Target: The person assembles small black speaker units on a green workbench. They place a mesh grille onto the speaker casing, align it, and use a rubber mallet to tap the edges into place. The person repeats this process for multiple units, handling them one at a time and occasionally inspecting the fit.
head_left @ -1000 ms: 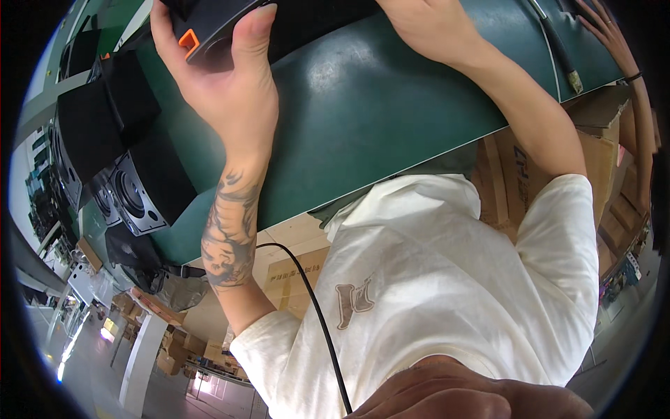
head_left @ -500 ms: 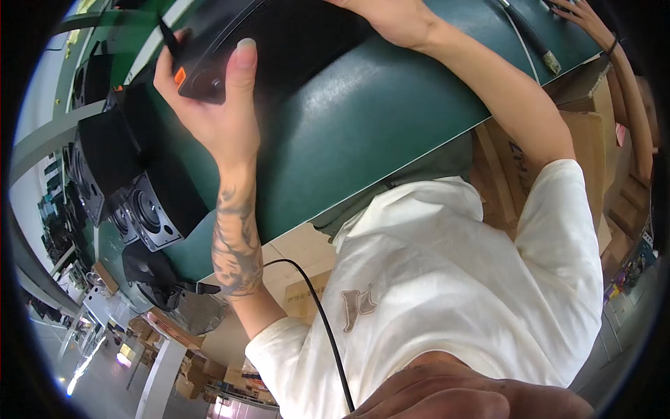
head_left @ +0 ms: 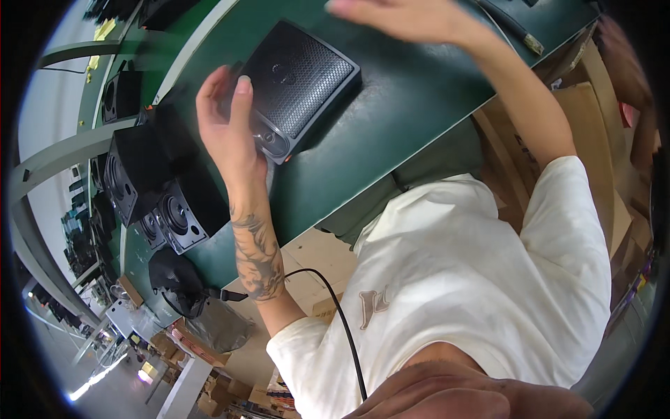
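A black speaker [head_left: 300,87] with a perforated metal grille lies face up on the green tabletop [head_left: 391,126]. A round knob shows at its near corner, and a small orange spot beside it. My left hand [head_left: 232,126] is at the speaker's left edge, thumb and fingers apart. The thumb overlaps the edge of the casing; whether it touches cannot be made out, and the fingertips are blurred. My right hand [head_left: 398,17] hovers at the top of the view, beyond the speaker's right side, fingers stretched out and holding nothing visible.
Several black speaker cabinets [head_left: 192,209] with bare round drivers stand at the left. A black bag [head_left: 174,279] sits by the table edge. A dark rod-like tool [head_left: 513,28] lies at the far right, near cardboard boxes [head_left: 558,133] and another person's blurred arm [head_left: 624,63].
The speaker has turned and now lies with its grille facing up. My left hand has loosened from its corner. My right hand has come off its far side.
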Demonstrator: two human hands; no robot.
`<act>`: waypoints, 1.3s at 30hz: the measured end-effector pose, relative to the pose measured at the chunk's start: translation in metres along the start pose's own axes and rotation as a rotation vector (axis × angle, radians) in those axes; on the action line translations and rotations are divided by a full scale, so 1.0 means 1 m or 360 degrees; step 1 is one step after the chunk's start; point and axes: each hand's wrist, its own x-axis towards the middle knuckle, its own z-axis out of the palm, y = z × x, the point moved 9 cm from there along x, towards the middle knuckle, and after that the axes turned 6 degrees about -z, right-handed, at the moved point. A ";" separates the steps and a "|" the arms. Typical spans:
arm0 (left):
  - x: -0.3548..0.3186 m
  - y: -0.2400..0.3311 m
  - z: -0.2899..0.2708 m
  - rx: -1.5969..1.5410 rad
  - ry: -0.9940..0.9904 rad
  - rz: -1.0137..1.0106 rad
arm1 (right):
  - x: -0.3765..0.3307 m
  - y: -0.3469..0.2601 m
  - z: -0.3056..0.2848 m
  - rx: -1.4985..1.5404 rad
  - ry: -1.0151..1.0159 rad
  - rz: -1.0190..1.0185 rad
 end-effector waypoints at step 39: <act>-0.061 0.048 0.055 0.1581 -0.0616 0.1314 | -0.060 -0.097 -0.005 -0.0629 -0.0355 -0.0350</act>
